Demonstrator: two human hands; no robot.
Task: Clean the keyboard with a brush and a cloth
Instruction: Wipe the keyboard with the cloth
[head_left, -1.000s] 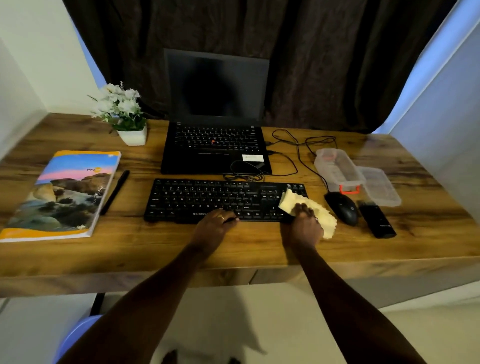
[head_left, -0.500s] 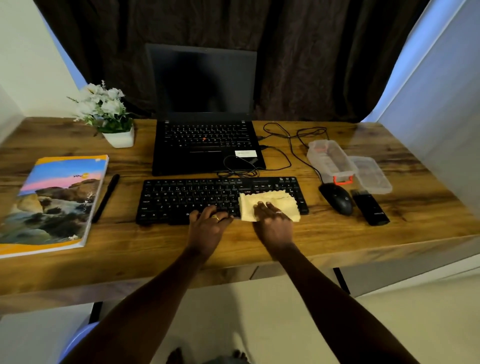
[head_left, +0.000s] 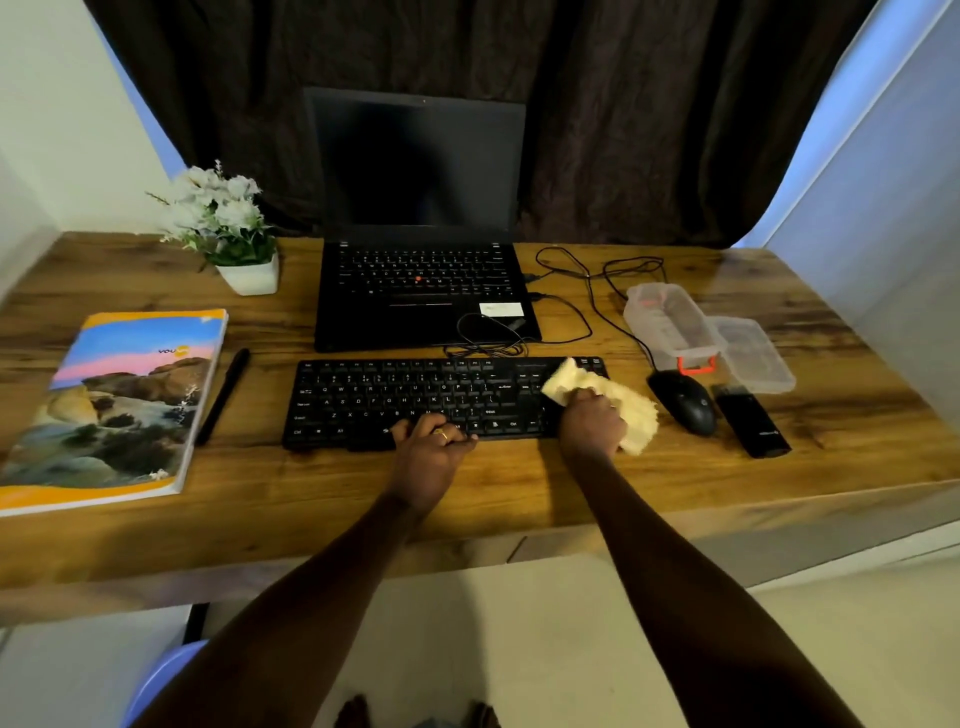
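A: Two hands doing what? Txt?
B: Book (head_left: 119, 400) reads "you". L hand (head_left: 431, 447) presses keyboard (head_left: 395, 400), fingers loosely spread, mid desk (head_left: 519, 483) nr front edge; R hand (head_left: 592, 426) grips cloth (head_left: 634, 410), slid from mid-keys to right end.

A wooden desk (head_left: 519, 499) stands before a dark curtain (head_left: 623, 104), pale walls (head_left: 62, 104) either side, light floor (head_left: 519, 649) below.
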